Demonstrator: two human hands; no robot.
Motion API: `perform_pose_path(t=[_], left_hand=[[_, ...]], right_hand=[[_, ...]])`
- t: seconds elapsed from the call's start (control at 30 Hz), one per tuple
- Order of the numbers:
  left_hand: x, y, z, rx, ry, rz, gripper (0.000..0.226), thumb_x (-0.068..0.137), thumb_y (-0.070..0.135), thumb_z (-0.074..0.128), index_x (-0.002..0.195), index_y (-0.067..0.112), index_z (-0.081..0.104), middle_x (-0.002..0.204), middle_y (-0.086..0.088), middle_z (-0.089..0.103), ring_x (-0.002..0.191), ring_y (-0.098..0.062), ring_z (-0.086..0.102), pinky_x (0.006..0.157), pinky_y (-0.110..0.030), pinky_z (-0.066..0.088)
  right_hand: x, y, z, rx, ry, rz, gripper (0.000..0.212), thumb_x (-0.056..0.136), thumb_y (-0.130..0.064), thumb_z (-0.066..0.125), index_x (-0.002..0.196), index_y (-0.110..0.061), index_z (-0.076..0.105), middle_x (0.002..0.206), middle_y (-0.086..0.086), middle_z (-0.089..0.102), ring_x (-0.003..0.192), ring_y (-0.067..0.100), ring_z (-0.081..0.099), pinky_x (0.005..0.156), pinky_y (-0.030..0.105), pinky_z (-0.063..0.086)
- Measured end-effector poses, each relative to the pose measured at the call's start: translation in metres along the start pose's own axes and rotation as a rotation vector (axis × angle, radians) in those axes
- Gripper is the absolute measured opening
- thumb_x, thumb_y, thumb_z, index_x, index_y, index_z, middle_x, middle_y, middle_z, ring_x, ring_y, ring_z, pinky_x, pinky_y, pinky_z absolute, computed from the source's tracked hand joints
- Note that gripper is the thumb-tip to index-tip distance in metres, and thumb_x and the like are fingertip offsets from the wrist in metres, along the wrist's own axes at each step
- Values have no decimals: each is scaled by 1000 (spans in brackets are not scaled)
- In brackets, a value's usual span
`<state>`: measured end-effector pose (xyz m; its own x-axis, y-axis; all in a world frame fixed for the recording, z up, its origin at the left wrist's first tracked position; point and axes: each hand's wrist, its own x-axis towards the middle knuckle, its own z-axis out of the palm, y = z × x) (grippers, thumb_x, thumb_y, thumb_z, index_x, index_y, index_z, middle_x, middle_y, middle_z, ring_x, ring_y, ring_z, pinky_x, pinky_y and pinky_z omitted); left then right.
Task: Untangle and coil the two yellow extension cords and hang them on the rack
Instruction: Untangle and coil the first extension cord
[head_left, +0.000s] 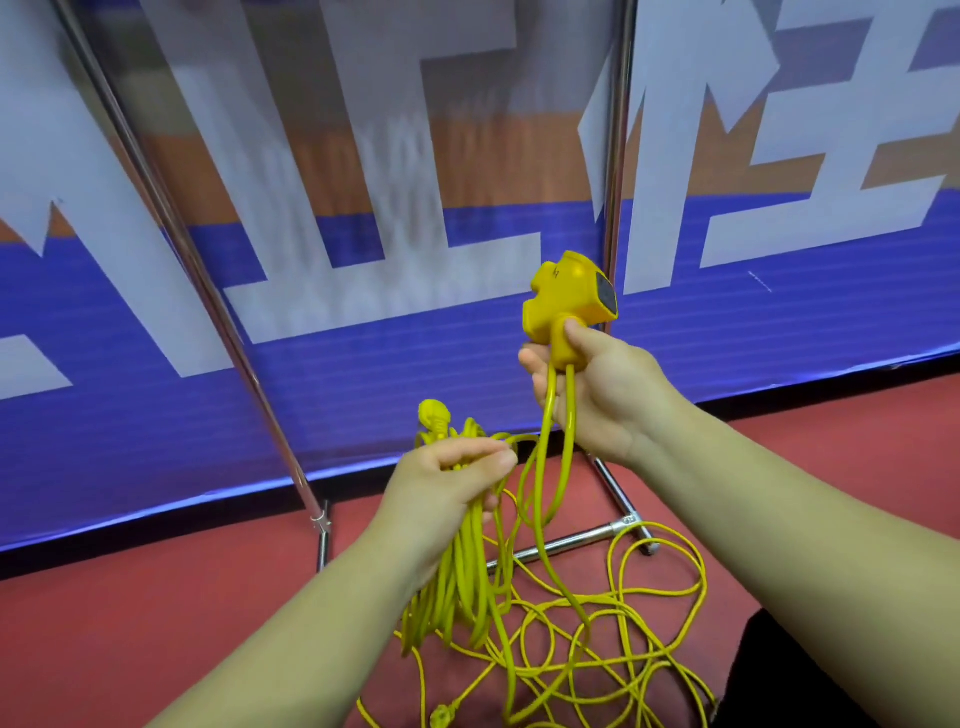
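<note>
At middle right of the frame, the right hand (597, 400) curls its fingers around a yellow socket block (569, 306). In the lower middle, the left hand (447, 483) grips a bunch of yellow cord loops (462, 582). More tangled cord (623, 623) lies on the red floor (156, 623) by the metal rack (218, 312).

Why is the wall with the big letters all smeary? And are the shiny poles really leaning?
In the head view the banner looks streaky, probably motion blur; the right hand and yellow socket block are fairly sharp; the rack pole leans, likely wide-angle lens distortion.
</note>
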<state>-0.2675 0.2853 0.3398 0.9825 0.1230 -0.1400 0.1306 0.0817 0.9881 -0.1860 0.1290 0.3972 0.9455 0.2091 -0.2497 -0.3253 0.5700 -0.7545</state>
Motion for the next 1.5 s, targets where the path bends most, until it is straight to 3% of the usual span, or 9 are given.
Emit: perform_pose_path(t=[0.37,0.53,0.73,0.9,1.07,1.17,1.27,1.4,1.5], left_hand=[[2,-5,18,189,-32,-14,9,85,10,78,92,14,73,59,-1,62,53,-14,56,55,-28,50],[17,6,-3,95,95,-10,10,94,11,69,103,14,70,56,-1,62,49,-13,57,52,-28,53],[31,25,-46,20,242,51,11,98,9,63,102,19,66,67,-8,60,44,-7,56,44,-21,50],[32,35,-68,100,294,129,11,98,11,63,104,19,67,76,-8,61,47,-7,57,48,-22,54],[26,38,-71,151,250,130,9,97,12,65,104,16,68,70,-7,60,48,-7,57,47,-22,53],[24,36,-74,212,169,115,14,95,12,66,109,11,69,62,-5,57,52,-13,55,50,-27,52],[18,36,-68,281,74,125,12,94,12,68,106,16,70,61,-7,57,54,-16,54,55,-30,52],[17,36,-62,241,-2,93,14,95,12,66,108,12,68,59,-8,55,51,-17,49,51,-28,49],[20,36,-68,129,15,43,16,96,11,64,111,7,69,62,-9,53,50,-16,48,49,-27,48]], right_hand=[[2,-3,7,21,-34,39,39,108,-34,40,110,-6,66,122,20,66,110,26,68,89,33,54],[2,-22,-18,-232,56,75,34,106,-33,45,108,-6,65,114,12,66,103,24,69,79,36,55],[14,-28,-61,-627,240,135,16,98,-26,62,99,-11,66,84,6,70,62,11,64,55,24,51],[32,-2,-81,-796,267,171,1,95,-6,61,96,-6,60,82,13,67,59,13,59,57,24,48],[41,25,-79,-938,300,175,14,88,-3,62,102,0,61,74,15,62,63,24,59,64,34,51],[31,25,-58,-1200,174,-14,49,82,-18,73,127,-14,55,108,15,62,96,32,64,81,38,53],[13,21,-23,-1134,-164,-355,78,86,-17,73,150,-24,31,148,4,46,130,21,53,100,36,48],[6,28,-13,-1120,-396,-344,46,91,-15,65,131,-27,47,100,4,66,91,34,66,81,52,52],[0,16,-15,-1022,-422,-250,10,96,-14,59,106,-15,58,66,1,54,60,18,55,63,35,46]])
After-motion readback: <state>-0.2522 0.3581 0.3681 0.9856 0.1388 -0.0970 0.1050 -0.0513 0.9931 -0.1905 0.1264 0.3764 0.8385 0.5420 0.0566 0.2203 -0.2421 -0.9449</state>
